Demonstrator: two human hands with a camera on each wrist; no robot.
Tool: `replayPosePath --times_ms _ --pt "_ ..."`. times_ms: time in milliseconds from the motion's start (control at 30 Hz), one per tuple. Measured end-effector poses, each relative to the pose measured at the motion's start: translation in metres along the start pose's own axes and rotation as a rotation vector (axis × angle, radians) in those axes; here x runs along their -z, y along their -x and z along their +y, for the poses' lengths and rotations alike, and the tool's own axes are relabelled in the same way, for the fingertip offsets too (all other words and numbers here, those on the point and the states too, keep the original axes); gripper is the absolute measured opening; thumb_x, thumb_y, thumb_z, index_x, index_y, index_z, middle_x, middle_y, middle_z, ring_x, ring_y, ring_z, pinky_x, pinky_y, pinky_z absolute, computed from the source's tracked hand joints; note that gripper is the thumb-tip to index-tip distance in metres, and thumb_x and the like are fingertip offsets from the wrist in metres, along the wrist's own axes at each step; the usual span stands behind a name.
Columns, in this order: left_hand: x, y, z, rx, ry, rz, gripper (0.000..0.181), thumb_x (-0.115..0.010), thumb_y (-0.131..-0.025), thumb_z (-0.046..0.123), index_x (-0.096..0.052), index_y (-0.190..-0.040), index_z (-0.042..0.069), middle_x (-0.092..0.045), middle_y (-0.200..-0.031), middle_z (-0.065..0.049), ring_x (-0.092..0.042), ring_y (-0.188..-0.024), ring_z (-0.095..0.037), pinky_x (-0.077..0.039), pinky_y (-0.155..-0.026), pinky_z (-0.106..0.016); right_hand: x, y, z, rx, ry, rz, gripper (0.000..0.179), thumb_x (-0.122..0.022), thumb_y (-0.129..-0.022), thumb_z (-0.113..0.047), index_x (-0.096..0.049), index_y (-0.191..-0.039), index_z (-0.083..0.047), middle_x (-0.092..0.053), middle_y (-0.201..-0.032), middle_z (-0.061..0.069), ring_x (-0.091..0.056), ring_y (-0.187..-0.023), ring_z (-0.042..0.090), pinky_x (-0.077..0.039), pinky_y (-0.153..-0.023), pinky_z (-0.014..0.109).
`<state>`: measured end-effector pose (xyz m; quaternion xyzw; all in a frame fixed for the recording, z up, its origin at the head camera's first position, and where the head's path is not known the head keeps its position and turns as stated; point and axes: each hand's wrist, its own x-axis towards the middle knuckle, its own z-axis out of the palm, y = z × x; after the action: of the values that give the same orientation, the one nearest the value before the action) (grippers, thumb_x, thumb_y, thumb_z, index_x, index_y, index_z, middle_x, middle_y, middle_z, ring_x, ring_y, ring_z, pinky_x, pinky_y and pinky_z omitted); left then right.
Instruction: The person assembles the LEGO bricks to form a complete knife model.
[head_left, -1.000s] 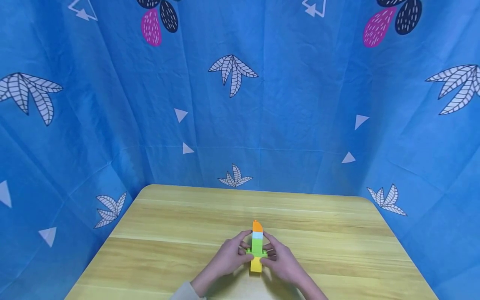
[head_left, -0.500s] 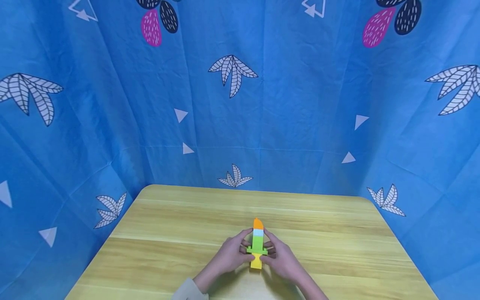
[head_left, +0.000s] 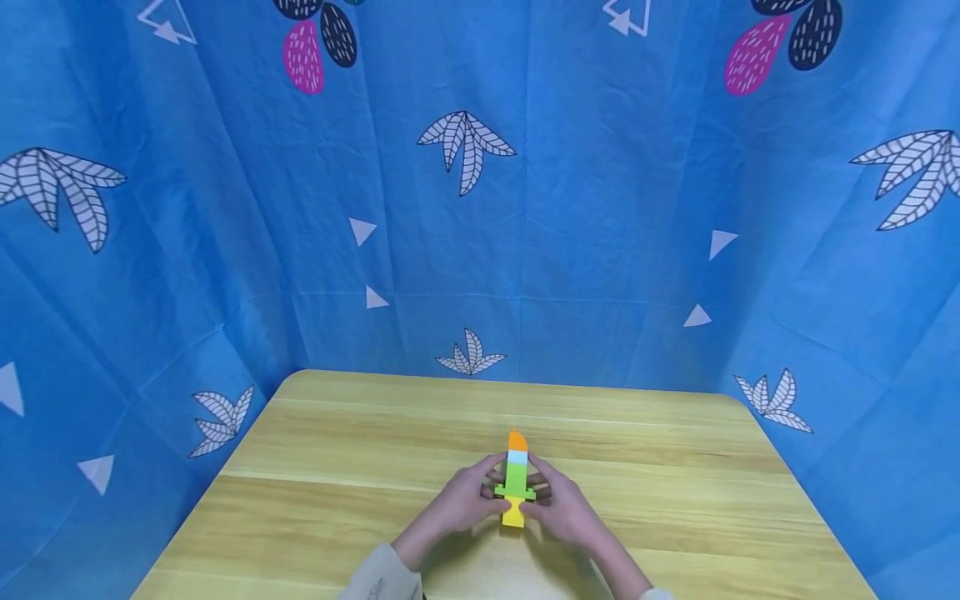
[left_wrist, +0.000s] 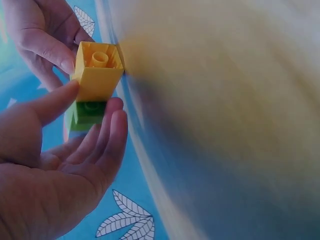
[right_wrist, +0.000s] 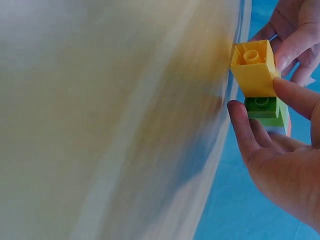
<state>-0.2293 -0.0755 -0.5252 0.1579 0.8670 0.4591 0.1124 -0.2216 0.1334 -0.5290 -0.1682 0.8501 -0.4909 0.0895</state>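
Observation:
A toy made of stacked building blocks [head_left: 516,478] is held between both hands, its long side pointing away from me. From the far end it runs orange with a curved edge, pale blue, green, a wider green crosspiece, then a yellow block [left_wrist: 99,82] whose hollow underside faces the wrist cameras. My left hand [head_left: 467,498] grips it from the left, thumb on the yellow block. On the other side my right hand [head_left: 564,505] grips it likewise, thumb against the yellow block [right_wrist: 255,75]. Fingers of both hands reach along the sides and partly behind the crosspiece.
Beneath the hands lies a wood-grain table [head_left: 360,433] with rounded far corners. A blue patterned curtain [head_left: 585,250] hangs behind it and along both sides. A light grey sleeve [head_left: 384,575] covers the left forearm.
Both hands have shifted slightly away from me, carrying the block toy with them. Their grip looks the same, and more of the sleeves shows.

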Motion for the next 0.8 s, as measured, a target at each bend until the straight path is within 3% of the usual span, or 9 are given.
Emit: replayPosePath --times_ms 267,500,800 --pt "0.003 -0.006 -0.004 -0.013 0.071 -0.042 0.077 -0.078 -0.09 0.009 -0.042 -0.157 0.014 -0.062 -0.135 -0.012 -0.063 -0.086 -0.014 -0.057 -0.068 -0.026 0.002 -0.008 0.002 0.0 -0.06 -0.038 0.085 -0.077 -0.088 -0.004 -0.029 -0.157 0.01 -0.056 -0.139 0.032 -0.064 -0.118 0.046 -0.06 -0.097 0.048" --pt "0.004 -0.01 -0.008 -0.019 0.075 -0.065 0.075 -0.077 -0.091 0.01 -0.042 -0.157 0.013 -0.059 -0.137 -0.015 -0.064 -0.097 -0.017 -0.06 -0.081 -0.03 0.003 -0.012 0.003 -0.003 -0.104 -0.057 0.083 -0.076 -0.088 -0.002 -0.029 -0.156 0.012 -0.053 -0.143 0.033 -0.063 -0.119 0.045 -0.06 -0.097 0.046" --pt "0.004 -0.014 -0.011 0.017 0.088 -0.077 0.069 -0.076 -0.093 0.013 -0.045 -0.155 0.011 -0.058 -0.14 -0.016 -0.066 -0.104 -0.023 -0.061 -0.084 -0.036 0.004 -0.015 0.005 -0.009 -0.136 -0.088 0.078 -0.074 -0.09 -0.002 -0.032 -0.155 0.01 -0.049 -0.146 0.035 -0.061 -0.122 0.047 -0.058 -0.1 0.051"
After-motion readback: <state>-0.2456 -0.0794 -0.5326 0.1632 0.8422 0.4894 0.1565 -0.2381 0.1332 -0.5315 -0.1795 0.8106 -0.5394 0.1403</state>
